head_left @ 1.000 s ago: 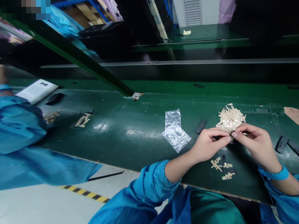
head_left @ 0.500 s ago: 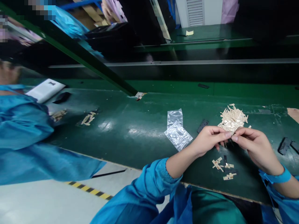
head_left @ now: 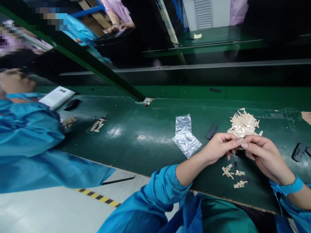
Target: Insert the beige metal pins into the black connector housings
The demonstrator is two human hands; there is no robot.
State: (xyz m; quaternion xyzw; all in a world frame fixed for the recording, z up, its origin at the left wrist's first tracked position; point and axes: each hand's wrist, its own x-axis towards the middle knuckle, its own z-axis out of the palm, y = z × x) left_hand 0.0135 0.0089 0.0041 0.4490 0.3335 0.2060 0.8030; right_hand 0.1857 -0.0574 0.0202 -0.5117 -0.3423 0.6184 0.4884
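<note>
**Two-handed fingertip work at the near edge of a pale pile**

Nearest, loose cream and dark pieces lie on the near side of the pile. Beyond them, at the pile's near edge, the left hand and right hand meet, thumb and forefinger of each together; whether anything is pinched between cannot be told. The step in hand appears to be fine fingertip handling; the next move would call for a light, steady pinch. Left of the pile are a black part and, farther left, clear bags.
</note>
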